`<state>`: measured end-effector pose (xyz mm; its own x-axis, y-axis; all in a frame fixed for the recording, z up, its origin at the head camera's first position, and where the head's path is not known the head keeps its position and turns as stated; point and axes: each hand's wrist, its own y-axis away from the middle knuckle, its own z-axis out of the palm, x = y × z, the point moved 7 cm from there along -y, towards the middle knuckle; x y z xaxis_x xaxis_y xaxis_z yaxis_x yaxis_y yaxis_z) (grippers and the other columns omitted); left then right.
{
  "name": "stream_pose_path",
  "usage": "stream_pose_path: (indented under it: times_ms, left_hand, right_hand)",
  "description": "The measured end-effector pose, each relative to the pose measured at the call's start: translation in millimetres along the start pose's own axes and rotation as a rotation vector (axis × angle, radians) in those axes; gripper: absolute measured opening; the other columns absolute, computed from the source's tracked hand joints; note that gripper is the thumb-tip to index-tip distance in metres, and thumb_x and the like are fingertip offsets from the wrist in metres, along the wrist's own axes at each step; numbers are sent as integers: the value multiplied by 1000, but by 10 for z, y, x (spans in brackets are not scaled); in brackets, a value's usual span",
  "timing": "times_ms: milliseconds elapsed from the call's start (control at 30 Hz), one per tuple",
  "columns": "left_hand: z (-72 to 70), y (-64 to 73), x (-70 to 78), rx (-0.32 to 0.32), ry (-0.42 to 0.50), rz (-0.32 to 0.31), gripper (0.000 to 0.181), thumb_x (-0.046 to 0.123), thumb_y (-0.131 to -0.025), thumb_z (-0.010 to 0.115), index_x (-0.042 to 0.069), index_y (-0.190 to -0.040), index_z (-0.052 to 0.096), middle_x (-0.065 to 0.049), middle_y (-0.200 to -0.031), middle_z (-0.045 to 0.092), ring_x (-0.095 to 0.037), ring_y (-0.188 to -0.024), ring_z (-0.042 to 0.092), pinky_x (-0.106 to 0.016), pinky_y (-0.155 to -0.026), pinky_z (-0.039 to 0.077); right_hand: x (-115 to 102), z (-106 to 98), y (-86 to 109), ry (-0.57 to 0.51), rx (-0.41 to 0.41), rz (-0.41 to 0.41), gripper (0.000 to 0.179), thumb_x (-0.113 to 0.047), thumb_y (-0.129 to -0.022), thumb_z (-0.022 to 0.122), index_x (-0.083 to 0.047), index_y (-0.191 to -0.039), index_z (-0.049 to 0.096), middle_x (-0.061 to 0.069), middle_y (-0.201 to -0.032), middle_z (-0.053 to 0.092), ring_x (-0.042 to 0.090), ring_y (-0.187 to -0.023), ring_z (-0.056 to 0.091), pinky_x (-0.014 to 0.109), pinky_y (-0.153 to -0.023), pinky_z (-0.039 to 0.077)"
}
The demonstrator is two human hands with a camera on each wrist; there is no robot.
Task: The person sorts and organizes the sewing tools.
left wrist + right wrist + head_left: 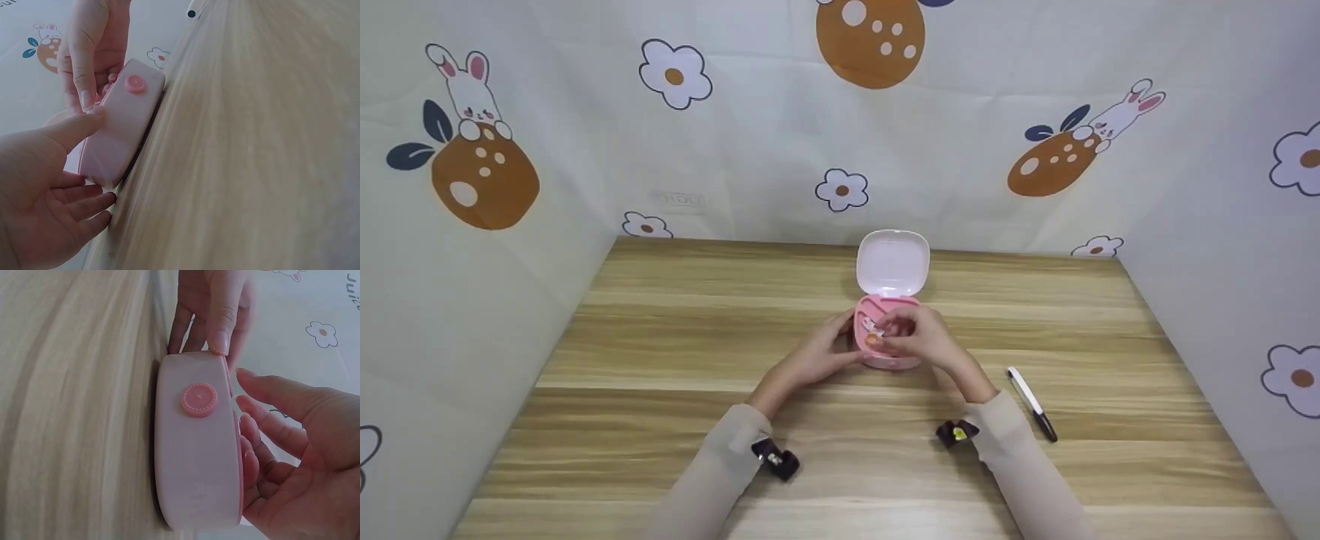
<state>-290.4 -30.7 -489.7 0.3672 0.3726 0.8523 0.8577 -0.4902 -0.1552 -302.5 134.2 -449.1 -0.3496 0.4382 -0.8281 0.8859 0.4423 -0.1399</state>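
Observation:
A small pink case (889,362) stands on the table with its white lid (893,262) tipped back, and pink compartments show inside. My left hand (829,349) holds the case from its left side; in the left wrist view its thumb lies at the upper edge of the pale front wall, which bears a round pink button (135,84). My right hand (919,334) reaches over the compartments with bent fingers. At its fingertips is a small rabbit-and-orange picture (873,340). I cannot tell whether the right fingers pinch anything, since the case wall hides part of them in the right wrist view.
A white marker with a black end (1031,403) lies on the wood-grain table (660,337), to the right of my right forearm. Light cloth walls (750,142) printed with rabbits, oranges and flowers enclose the table at the back and both sides.

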Motion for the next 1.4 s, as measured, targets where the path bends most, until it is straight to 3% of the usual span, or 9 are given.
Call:
stream_pose_path:
  times_ms: [333,867,1400]
  left_hand:
    - [-7,2,-4,2,-32,-13,83,22,-97,78,-6,-161,34,-25,-154,52,-38,-144,51,-51,-127,34]
    - [5,6,-4,1,-21,-53,83,22,-96,79,-5,-161,34,-25,-156,49,-38,-145,49,-50,-128,32]
    - [-1,1,-2,12,13,-5,81,19,-96,79,-8,-159,36,-26,-149,56,-38,-142,52,-51,-126,36]
  right_hand:
    - [-20,-70,33,19,-2,22,20,3,-85,81,9,-102,75,8,-80,68,8,-69,53,16,-61,44]
    - [-22,-276,178,36,42,-13,21,2,-86,80,11,-104,75,24,-92,73,9,-78,59,18,-71,52]
    - [90,-518,445,32,97,57,20,0,-92,78,10,-108,75,18,-90,74,10,-78,60,18,-72,53]
